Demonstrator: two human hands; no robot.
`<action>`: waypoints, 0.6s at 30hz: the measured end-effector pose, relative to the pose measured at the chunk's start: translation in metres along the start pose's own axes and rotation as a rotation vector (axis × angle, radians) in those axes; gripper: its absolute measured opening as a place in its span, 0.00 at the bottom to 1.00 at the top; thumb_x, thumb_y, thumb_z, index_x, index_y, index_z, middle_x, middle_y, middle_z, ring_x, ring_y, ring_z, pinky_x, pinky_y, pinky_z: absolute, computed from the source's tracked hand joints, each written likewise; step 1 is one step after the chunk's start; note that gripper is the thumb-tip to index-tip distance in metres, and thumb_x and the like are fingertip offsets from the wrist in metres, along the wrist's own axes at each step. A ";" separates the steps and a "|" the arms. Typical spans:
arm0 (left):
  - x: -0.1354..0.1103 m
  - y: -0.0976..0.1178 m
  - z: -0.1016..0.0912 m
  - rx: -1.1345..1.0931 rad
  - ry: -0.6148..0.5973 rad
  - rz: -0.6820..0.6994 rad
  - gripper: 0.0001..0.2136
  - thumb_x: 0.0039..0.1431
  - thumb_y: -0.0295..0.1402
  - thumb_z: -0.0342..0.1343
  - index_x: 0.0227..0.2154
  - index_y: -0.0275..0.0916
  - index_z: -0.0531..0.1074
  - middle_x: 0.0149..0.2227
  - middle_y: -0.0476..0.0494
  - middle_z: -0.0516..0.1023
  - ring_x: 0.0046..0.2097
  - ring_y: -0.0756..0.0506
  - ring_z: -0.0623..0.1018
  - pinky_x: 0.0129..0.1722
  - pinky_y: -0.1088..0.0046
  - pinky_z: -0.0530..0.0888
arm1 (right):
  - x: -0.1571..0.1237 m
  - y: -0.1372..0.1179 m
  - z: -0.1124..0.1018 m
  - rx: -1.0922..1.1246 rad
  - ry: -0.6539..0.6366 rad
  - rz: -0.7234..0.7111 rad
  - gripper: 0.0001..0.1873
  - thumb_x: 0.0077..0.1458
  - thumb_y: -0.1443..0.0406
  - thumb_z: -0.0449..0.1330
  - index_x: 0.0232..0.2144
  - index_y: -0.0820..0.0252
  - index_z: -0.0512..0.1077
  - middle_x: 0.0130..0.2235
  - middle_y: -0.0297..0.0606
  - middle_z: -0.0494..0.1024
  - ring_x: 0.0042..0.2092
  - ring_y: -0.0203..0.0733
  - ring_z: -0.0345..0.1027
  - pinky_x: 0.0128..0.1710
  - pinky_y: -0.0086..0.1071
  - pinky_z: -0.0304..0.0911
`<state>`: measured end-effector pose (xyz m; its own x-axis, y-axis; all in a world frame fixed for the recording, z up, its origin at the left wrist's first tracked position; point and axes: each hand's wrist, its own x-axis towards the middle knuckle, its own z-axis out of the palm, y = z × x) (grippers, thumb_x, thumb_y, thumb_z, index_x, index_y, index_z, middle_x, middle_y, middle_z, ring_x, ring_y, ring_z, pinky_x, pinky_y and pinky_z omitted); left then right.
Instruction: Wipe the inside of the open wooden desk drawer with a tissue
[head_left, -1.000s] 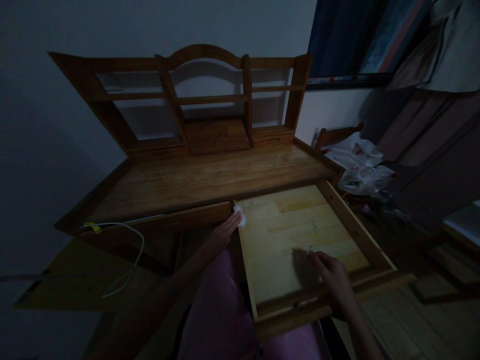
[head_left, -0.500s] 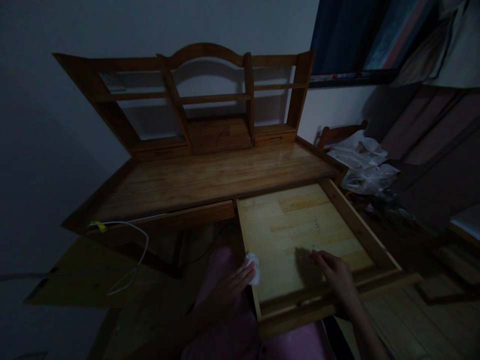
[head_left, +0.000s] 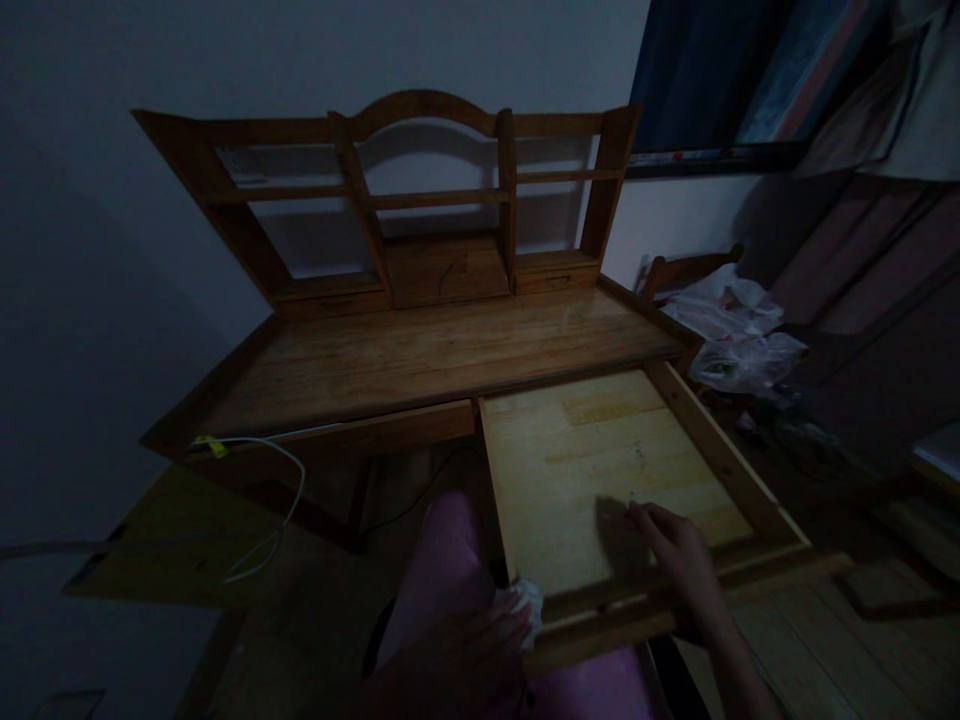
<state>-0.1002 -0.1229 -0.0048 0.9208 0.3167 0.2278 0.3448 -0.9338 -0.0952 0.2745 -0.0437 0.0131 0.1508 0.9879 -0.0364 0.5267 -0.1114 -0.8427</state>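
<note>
- Drawer (head_left: 555, 500), head view: lower right of centre; dark marks (head_left: 639, 455) inside too small to read.
- Left hand (head_left: 491, 637) holds white tissue (head_left: 530, 606) at its lower-left corner.
- Right hand (head_left: 675, 542) bends over it, narrowly pinched; cannot tell whether around anything.

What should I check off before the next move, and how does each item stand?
1. White tissue in the left hand: ok, under the fingers at the drawer's near left corner.
2. Drawer pulled out from the desk: ok, it juts toward the person.
3. Hands apart: ok, the right hand is over the drawer's front right part.
4. Right fingertips free of any small object: cannot tell, too dark and small.
5. White cable away from both hands: ok, it loops down at the desk's left front edge.
6. Lighting good enough to judge the wood's surface: not ok, the view is dim.
</note>
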 end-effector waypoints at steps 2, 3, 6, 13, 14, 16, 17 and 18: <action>0.000 -0.012 0.005 -0.004 -0.026 -0.014 0.23 0.72 0.29 0.42 0.68 0.30 0.59 0.72 0.43 0.55 0.72 0.41 0.53 0.66 0.68 0.67 | 0.000 0.000 0.000 0.003 -0.009 0.004 0.28 0.59 0.43 0.53 0.32 0.59 0.78 0.33 0.44 0.83 0.38 0.55 0.76 0.40 0.38 0.68; 0.001 -0.021 0.008 0.010 -0.019 -0.035 0.24 0.72 0.28 0.41 0.68 0.30 0.58 0.72 0.43 0.55 0.72 0.41 0.53 0.66 0.68 0.67 | 0.000 0.000 0.000 0.006 -0.011 0.007 0.28 0.59 0.43 0.53 0.32 0.59 0.78 0.33 0.43 0.83 0.38 0.54 0.76 0.40 0.38 0.67; 0.006 -0.054 0.015 0.059 0.044 -0.126 0.24 0.72 0.24 0.38 0.69 0.28 0.54 0.70 0.39 0.58 0.72 0.42 0.52 0.66 0.68 0.66 | -0.001 -0.002 0.001 0.007 0.003 0.015 0.27 0.59 0.44 0.53 0.32 0.59 0.79 0.32 0.43 0.83 0.39 0.54 0.76 0.39 0.37 0.67; 0.029 -0.128 0.009 0.035 0.114 -0.309 0.30 0.71 0.20 0.35 0.73 0.39 0.36 0.71 0.41 0.57 0.72 0.46 0.52 0.69 0.64 0.63 | -0.001 -0.001 0.001 0.021 0.003 0.020 0.27 0.59 0.43 0.53 0.31 0.59 0.78 0.31 0.42 0.82 0.39 0.54 0.76 0.40 0.37 0.67; 0.031 -0.134 0.009 0.025 0.121 -0.317 0.31 0.71 0.20 0.34 0.73 0.40 0.35 0.71 0.42 0.56 0.72 0.46 0.52 0.69 0.64 0.63 | -0.001 -0.001 0.001 0.017 0.000 0.021 0.27 0.60 0.43 0.53 0.31 0.59 0.78 0.31 0.42 0.82 0.39 0.54 0.76 0.41 0.37 0.67; 0.033 -0.143 0.010 0.001 0.135 -0.325 0.31 0.70 0.20 0.34 0.73 0.42 0.35 0.72 0.42 0.55 0.72 0.46 0.52 0.68 0.62 0.64 | -0.001 0.000 0.001 0.021 -0.006 0.024 0.27 0.60 0.44 0.53 0.32 0.59 0.78 0.31 0.42 0.82 0.39 0.54 0.76 0.41 0.37 0.68; 0.033 -0.147 0.010 -0.011 0.142 -0.325 0.32 0.70 0.20 0.35 0.73 0.42 0.35 0.72 0.42 0.54 0.72 0.46 0.52 0.68 0.62 0.64 | -0.001 0.000 0.002 0.024 -0.004 0.028 0.27 0.60 0.44 0.53 0.32 0.59 0.78 0.30 0.41 0.82 0.39 0.54 0.76 0.41 0.37 0.68; 0.034 -0.150 0.011 -0.023 0.147 -0.324 0.32 0.70 0.19 0.35 0.73 0.42 0.35 0.72 0.42 0.54 0.72 0.46 0.52 0.68 0.61 0.63 | -0.001 0.000 0.002 0.025 -0.002 0.030 0.27 0.60 0.44 0.53 0.33 0.59 0.78 0.30 0.41 0.81 0.39 0.54 0.76 0.41 0.37 0.68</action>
<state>-0.1186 0.0298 0.0064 0.7279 0.5712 0.3795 0.6088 -0.7929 0.0259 0.2728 -0.0443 0.0124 0.1648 0.9843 -0.0629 0.5008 -0.1385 -0.8544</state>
